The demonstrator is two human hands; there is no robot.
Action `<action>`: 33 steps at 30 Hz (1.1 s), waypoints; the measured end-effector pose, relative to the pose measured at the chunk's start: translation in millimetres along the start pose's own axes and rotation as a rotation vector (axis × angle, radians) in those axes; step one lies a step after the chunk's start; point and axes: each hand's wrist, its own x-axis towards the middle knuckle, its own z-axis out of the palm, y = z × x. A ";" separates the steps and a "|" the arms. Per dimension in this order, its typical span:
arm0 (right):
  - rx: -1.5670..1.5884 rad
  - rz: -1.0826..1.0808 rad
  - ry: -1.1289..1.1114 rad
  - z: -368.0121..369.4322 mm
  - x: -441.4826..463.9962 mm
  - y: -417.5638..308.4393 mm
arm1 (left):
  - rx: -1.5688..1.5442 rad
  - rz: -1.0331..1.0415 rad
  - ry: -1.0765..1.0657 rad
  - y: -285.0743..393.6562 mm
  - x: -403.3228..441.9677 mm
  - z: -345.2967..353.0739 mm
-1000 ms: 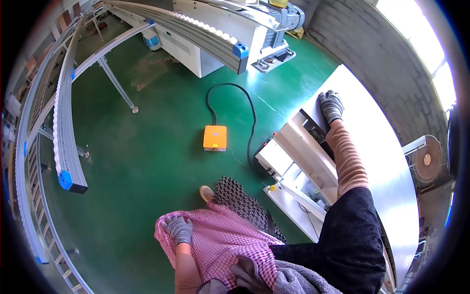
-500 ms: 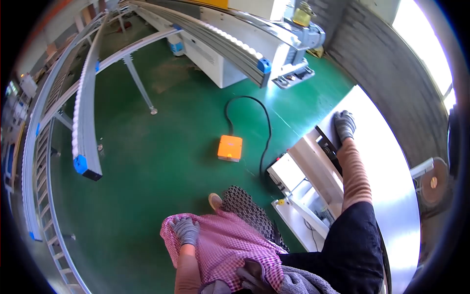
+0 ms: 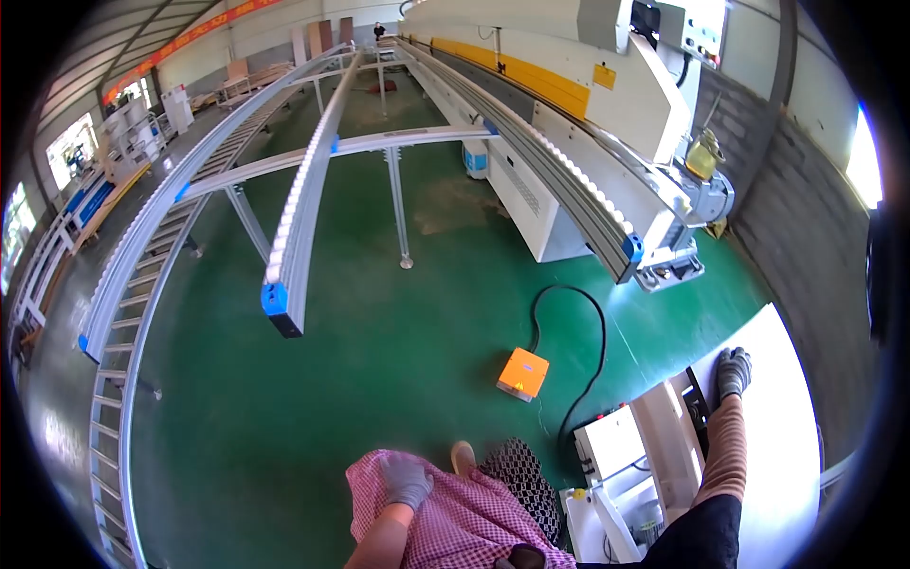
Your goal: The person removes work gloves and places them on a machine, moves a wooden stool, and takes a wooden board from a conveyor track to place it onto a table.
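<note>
While the gloved right hand (image 3: 733,372) rests at four o'clock on the pale tabletop (image 3: 779,446), beside the dark slot, the left (image 3: 408,482) lies at seven o'clock on the pink checked cloth (image 3: 479,517). The right fingers look bent; whether either hand grips, I cannot tell. Good support probably calls for a flat palm clear of the slot, loose cloth drawn in, and feet away from the black cable (image 3: 605,341) at four o'clock.
</note>
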 end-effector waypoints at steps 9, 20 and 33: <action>0.009 0.010 0.018 4.3 2.1 3.8 | -0.044 0.006 -0.076 -4.2 0.4 10.3; 0.006 0.012 0.003 7.9 6.9 7.7 | -0.073 0.036 -0.083 -6.7 1.5 10.0; -0.012 0.024 -0.022 -1.5 0.6 0.3 | -0.045 0.028 -0.107 -3.9 1.3 4.9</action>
